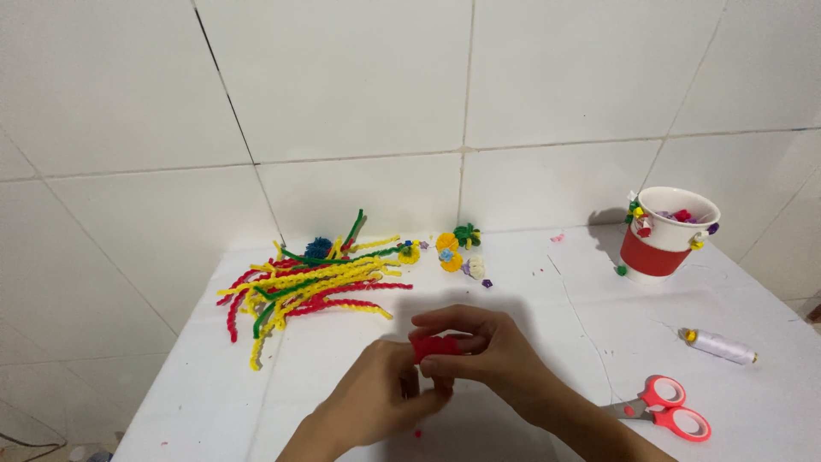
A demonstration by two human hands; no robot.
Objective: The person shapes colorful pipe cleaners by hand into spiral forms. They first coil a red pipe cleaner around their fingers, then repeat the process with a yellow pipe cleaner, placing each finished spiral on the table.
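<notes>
Both of my hands meet over the white table (530,291) near its front edge. My left hand (376,398) and my right hand (483,351) pinch the same small red fuzzy coil (434,346), a wound pipe cleaner, between fingertips. My fingers hide most of it. Behind my hands, at the left, lies a loose pile of curly pipe cleaners (304,287) in yellow, red and green. A few small finished pom-pom flowers (451,250) in yellow, green and white sit near the wall.
A white paper cup with a red band (663,235), decorated with tiny flowers, stands at the back right. A spool of white thread (720,346) lies at the right. Red-handled scissors (667,409) rest near the front right. White tiled wall behind.
</notes>
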